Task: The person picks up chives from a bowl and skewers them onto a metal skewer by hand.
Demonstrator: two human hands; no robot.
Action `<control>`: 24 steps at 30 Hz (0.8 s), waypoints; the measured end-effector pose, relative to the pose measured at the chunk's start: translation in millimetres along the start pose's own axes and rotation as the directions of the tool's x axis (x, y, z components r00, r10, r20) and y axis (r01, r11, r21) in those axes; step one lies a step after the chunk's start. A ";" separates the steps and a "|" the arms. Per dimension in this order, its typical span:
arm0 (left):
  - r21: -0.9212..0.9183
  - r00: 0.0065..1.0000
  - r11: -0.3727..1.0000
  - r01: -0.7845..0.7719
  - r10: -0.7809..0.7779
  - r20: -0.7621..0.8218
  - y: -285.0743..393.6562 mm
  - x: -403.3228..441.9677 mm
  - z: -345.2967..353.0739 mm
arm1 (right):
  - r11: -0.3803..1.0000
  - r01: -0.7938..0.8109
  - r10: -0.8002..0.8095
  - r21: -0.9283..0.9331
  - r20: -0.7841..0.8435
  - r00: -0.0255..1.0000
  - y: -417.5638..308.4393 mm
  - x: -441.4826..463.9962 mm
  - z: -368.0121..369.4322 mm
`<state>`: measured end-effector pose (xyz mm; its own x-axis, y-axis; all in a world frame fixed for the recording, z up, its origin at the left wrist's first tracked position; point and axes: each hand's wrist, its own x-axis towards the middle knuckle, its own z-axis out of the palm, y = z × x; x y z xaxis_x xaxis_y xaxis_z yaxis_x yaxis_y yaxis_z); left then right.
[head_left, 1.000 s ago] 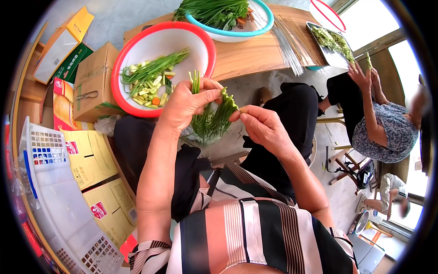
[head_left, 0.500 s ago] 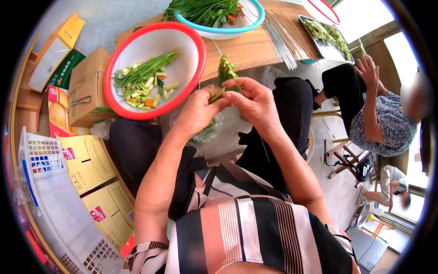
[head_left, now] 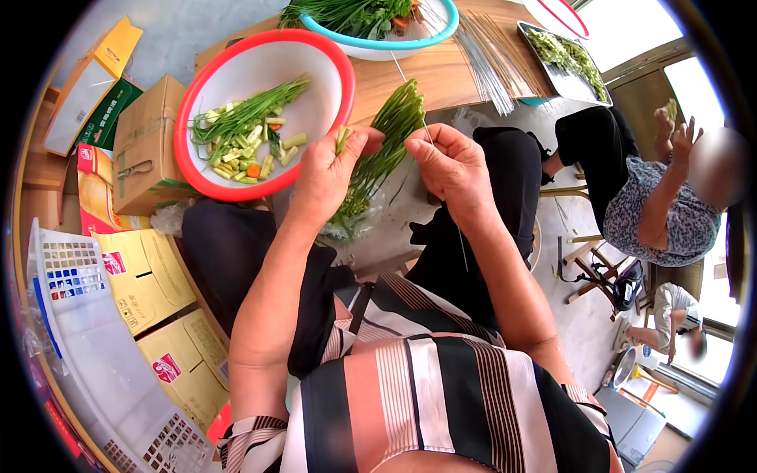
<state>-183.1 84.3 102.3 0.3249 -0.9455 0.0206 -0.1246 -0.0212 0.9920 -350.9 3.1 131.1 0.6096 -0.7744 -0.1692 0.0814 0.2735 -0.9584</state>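
Pinched in my left hand (head_left: 327, 169) is a bunch of long chives (head_left: 386, 130); a pale green piece shows by the thumb. The chives fan out between my hands, their folded upper end around a thin metal skewer (head_left: 398, 67). My right hand (head_left: 451, 162) is closed on the skewer just below the chives, and the rest of it slants down past my wrist. How the chives sit on the skewer is partly hidden. To the left, a red-rimmed bowl (head_left: 344, 83) holds more chives, cut stems and orange pieces.
A blue-rimmed bowl (head_left: 441, 38) of greens and several loose skewers (head_left: 482, 63) lie on the wooden table (head_left: 378, 91). A metal tray (head_left: 579, 88) holds skewered greens. Cardboard boxes (head_left: 146, 146) and a white basket (head_left: 95, 315) stand left. A co-worker (head_left: 670, 197) sits at right.
My hands have drawn apart, the left moving left, the right slightly right. The chives now stretch longer and higher between them. The co-worker's hands have separated.
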 end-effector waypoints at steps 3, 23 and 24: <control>-0.020 0.992 0.992 -0.125 0.125 0.015 -3.1 0.7 4.4 | 1.000 0.006 -0.006 -0.022 -0.012 1.000 0.3 1.1 2.2; -0.603 0.975 0.770 0.208 -0.216 0.060 7.9 2.9 -16.4 | 0.900 -0.030 0.104 -0.434 0.148 0.984 -17.7 -58.3 -12.6; -0.606 0.973 0.768 0.204 -0.227 0.040 8.7 2.9 -15.7 | 0.891 -0.016 0.098 -0.453 0.158 0.982 -18.3 -59.0 -12.5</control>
<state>-168.5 86.5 113.0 0.3074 -0.9281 -0.2103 0.5391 -0.0123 0.8421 -398.3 36.7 155.8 0.7319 -0.6436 -0.2239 -0.2945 -0.0023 -0.9557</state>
